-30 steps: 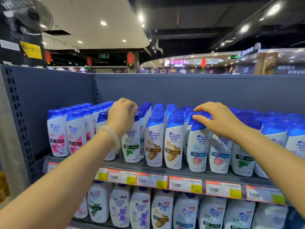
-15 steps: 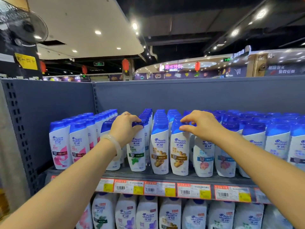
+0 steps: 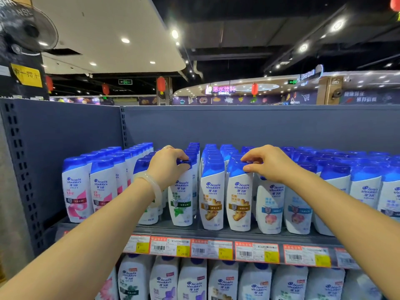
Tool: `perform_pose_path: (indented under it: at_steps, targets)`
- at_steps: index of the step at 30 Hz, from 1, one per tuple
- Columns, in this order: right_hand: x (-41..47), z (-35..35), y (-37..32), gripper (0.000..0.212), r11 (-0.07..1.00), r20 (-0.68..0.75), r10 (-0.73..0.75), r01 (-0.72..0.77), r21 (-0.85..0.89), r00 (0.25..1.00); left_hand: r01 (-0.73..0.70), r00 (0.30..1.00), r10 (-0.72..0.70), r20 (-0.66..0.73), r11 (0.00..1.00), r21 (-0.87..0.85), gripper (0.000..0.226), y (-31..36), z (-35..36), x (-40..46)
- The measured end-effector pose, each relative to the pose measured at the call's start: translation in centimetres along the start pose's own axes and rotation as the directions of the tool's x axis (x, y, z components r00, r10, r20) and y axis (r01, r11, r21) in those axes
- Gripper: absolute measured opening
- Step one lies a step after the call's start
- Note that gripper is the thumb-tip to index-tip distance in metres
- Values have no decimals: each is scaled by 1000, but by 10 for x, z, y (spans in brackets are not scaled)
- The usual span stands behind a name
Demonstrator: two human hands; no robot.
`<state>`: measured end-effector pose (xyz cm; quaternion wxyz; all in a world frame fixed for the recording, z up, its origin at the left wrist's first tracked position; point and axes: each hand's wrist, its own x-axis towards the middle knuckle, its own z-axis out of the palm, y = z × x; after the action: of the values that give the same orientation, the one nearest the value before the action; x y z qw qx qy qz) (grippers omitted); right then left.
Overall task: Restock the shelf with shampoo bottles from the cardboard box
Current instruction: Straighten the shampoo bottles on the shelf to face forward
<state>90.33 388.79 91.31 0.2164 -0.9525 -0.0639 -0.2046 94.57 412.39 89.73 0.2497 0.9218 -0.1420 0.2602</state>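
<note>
Rows of white shampoo bottles with blue caps fill the top shelf [image 3: 216,233]. My left hand [image 3: 167,167], with a pale bangle at the wrist, grips the blue cap of a green-label bottle [image 3: 180,204] at the front of its row. My right hand [image 3: 268,163] pinches the cap of a front bottle with a ginger label [image 3: 239,204]. Both bottles stand upright on the shelf. No cardboard box shows in this view.
A grey back panel [image 3: 238,126] rises behind the bottles, and a perforated upright [image 3: 21,169] bounds the shelf on the left. Price tags [image 3: 212,249] line the shelf edge. A lower shelf holds more bottles [image 3: 192,282]. A wall fan [image 3: 28,29] hangs at upper left.
My right hand moved left from the peach-label bottle to the ginger-label bottle's cap. My left hand shifted right onto the green-label bottle's cap. The view tilted upward.
</note>
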Motion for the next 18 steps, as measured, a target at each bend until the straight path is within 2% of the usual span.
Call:
perform_pose_path:
  at_steps: [12, 18]
  targets:
    - [-6, -1, -1, 29, 1000, -5, -8, 8, -8, 1000, 84, 996, -81, -43, 994, 70, 35, 10, 12, -2]
    - [-6, 0, 0, 30, 1000, -8, -16, 16, 6, 1000, 134, 991, -135, -26, 991, -30, 34, 7, 0, 1]
